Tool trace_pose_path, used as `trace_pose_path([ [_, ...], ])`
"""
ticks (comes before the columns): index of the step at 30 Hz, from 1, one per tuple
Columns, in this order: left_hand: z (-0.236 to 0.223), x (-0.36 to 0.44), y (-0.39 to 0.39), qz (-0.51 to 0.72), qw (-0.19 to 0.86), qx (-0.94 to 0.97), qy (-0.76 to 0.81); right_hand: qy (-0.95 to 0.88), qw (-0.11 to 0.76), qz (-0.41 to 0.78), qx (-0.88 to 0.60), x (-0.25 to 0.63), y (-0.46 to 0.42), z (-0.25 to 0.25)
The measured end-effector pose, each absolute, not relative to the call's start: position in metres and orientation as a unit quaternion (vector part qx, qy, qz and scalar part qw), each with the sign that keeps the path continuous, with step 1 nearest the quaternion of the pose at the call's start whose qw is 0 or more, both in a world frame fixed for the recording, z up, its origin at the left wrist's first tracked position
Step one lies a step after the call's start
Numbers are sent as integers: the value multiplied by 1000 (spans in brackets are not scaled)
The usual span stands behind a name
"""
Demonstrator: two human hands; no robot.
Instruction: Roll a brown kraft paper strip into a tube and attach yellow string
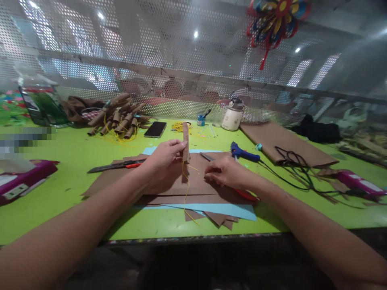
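Upright between the fingers of my left hand (168,155) is a small rolled brown paper tube (185,139). A thin yellow string (187,189) hangs from the tube's lower end and trails over the paper to the table's front. My right hand (225,171) is pinched just right of the tube, apart from it; what its fingertips hold, if anything, I cannot make out. Beneath that hand lies a pair of scissors with red handles (246,195), partly hidden. Both hands are above stacked brown paper sheets (169,197), with light blue paper (232,210) under them.
A dark cutting tool with red parts (121,165) lies left. A blue glue gun (243,153) with a black cord (298,169) is at right, near folded brown paper (290,143). Behind are tied paper rolls (121,117), a phone (155,129) and a white jar (231,117).
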State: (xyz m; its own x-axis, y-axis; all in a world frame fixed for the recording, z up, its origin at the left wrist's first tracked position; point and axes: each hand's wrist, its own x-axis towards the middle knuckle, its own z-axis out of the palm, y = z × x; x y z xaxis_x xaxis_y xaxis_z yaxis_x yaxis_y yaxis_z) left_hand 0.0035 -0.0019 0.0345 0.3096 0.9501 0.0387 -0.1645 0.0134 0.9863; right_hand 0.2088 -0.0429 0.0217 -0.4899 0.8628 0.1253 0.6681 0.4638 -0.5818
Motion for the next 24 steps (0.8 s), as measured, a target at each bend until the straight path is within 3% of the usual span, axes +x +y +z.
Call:
trace_pose_path([
  [4, 31, 7, -6, 445, 632, 524, 357, -846, 219, 137, -467, 205, -33, 12],
  [15, 35, 6, -8, 453, 632, 517, 358, -899, 94, -39, -425, 181, -42, 5],
  [22, 14, 8, -6, 441, 666, 503, 330, -869, 166, 144, -444, 208, -52, 34],
  [24, 10, 9, -6, 440, 663, 502, 338, -863, 152, 210, -433, 228, -71, 55],
])
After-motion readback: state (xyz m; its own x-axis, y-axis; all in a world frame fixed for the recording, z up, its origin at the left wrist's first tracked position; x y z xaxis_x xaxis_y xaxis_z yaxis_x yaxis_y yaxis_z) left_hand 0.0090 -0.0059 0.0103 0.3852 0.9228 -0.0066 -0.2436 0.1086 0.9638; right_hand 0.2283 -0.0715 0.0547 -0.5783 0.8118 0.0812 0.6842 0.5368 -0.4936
